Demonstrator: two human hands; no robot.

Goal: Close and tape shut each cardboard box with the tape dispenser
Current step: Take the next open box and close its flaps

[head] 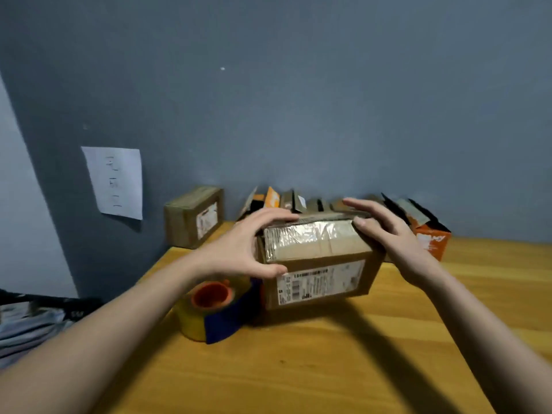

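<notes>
Showing 1 head view of a box-sealing task, read from left to right. A sheet of paper (115, 182) hangs on the grey wall (298, 100); below it, a closed box (194, 221) stands at the back left corner of the wooden table (328, 354). The tape dispenser (218, 309), a yellow roll on an orange core with a dark blue body, lies on the table just left of the cardboard box (316, 264) and appears to touch it. The left hand (242, 249) spans that box's left end, fingers spread over the top edge and thumb on the labelled front face. The box's top shows shiny tape across its flaps. The right hand (385, 231) has straight, slightly parted fingers beside the right end; whether they touch the card cannot be told. Behind stand several open boxes (286, 201), and an orange box (430, 240) at far right.

Judgement: the flaps are being pressed flat. Keep both hands squeezing inward so the seam stays shut, then free 1 hand for the dispenser.
</notes>
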